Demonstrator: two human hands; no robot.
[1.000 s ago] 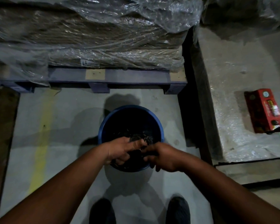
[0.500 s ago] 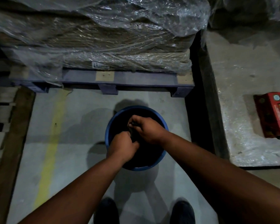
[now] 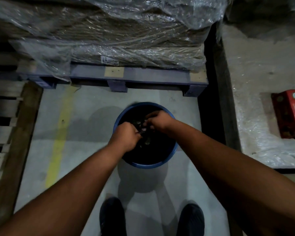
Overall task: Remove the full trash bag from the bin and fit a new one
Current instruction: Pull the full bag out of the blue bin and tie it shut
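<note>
Both grips have gone from the near rim to over the middle of the bin (image 3: 143,165) since a sec ago. Well left of them, a yellow line (image 3: 61,125) runs along the floor. Left grip (image 3: 126,138) is clamped, fingers curled on bunched black plastic of the bag (image 3: 150,150). Right grip (image 3: 158,122), just beyond it and to its right, is clamped on more of the same, nearly touching it. Bag sits inside bin, under both grips, not lifted yet. Prob. held this close to gather the mouth into a neck for tying or hauling out. Far right of the grips a red box (image 3: 289,114) lies on wrapped stock, not involved.
</note>
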